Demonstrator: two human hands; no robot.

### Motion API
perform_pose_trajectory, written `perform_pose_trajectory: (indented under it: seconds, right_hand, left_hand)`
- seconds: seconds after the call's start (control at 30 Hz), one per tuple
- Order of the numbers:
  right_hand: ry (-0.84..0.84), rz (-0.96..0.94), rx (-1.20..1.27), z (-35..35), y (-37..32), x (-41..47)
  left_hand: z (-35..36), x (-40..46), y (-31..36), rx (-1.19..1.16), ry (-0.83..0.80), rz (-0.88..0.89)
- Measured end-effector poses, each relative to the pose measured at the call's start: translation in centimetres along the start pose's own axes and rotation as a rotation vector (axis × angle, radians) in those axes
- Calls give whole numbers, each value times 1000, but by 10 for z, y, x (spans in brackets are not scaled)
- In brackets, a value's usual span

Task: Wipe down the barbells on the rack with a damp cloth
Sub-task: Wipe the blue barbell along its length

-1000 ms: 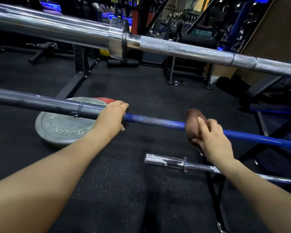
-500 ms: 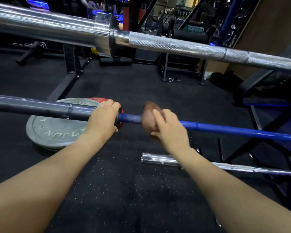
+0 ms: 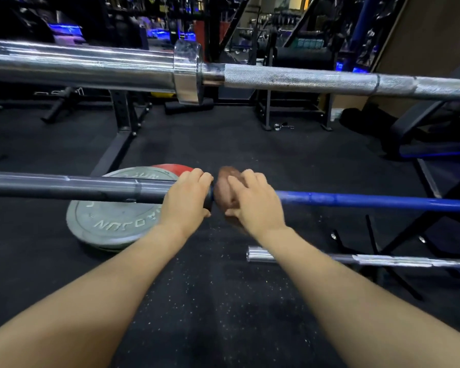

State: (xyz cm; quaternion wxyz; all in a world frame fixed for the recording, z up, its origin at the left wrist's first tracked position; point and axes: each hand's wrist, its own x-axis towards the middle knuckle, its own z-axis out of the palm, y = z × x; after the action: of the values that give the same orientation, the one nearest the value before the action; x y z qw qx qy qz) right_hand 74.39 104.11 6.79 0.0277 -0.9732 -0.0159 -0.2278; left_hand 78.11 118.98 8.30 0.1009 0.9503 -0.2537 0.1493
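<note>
**Cloth at the blue bar's collar**

Left hand (image 3: 187,196) wraps the dark sleeve end of the blue bar (image 3: 369,201), fingers curled over. Right hand (image 3: 252,203) clutches a brown cloth (image 3: 225,188) around the shaft, touching the collar, just at 3 o'clock of the left. Chrome bar (image 3: 303,78) spans at 12; grey plate (image 3: 117,221) lies at 8.

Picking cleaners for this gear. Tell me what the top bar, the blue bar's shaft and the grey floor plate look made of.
Top bar: bright chromed steel, judging by mirror glare and a knurled grip.
Blue bar shaft: likely metal under a glossy blue coating; a few paler scuffs show.
Grey plate: matte grey with raised lettering, perhaps cast iron or rubber-coated; unclear.
</note>
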Motion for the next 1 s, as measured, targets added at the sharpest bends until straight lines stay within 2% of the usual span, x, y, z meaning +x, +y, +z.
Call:
perform_pose_trajectory:
  seconds: [0.07, 0.13, 0.2, 0.37, 0.5, 0.57, 0.63, 0.73, 0.8, 0.83, 0.93, 1.0]
  right_hand:
    - [-15, 48, 22, -4, 21, -11]
    - [15, 177, 46, -10, 38, -25]
    - [-3, 258, -22, -12, 31, -25]
    - [20, 121, -138, 3, -39, 7]
    - [-61, 27, -101, -5, -18, 1]
    - [-89, 54, -90, -13, -4, -6]
    - [-95, 193, 10, -27, -2, -5]
    - [14, 345, 123, -35, -15, 9]
    - [150, 283, 191, -32, -35, 21]
    - [141, 231, 222, -27, -48, 27]
    - [-143, 95, 133, -9, -83, 44]
    - [-257, 172, 143, -9, -86, 64]
  left_hand:
    - [-1, -1, -4, -20, -3, 16]
    - [-2, -3, -7, -38, -4, 35]
    - [-3, -7, -10, -66, 0, 54]
    - [-4, -19, -27, -205, 19, 95]
    - [-5, -25, -50, -227, 114, 35]
    - [-4, -25, -60, -200, 138, -14]
    - [-4, -23, -63, -162, 127, -37]
    - [-1, -20, -64, -68, 74, -44]
    - [2, -17, -64, 11, 23, -34]
    - [2, -16, -64, 22, 4, -35]
    - [2, -13, -62, -37, 14, -54]
    - [0, -11, -63, -93, 34, -68]
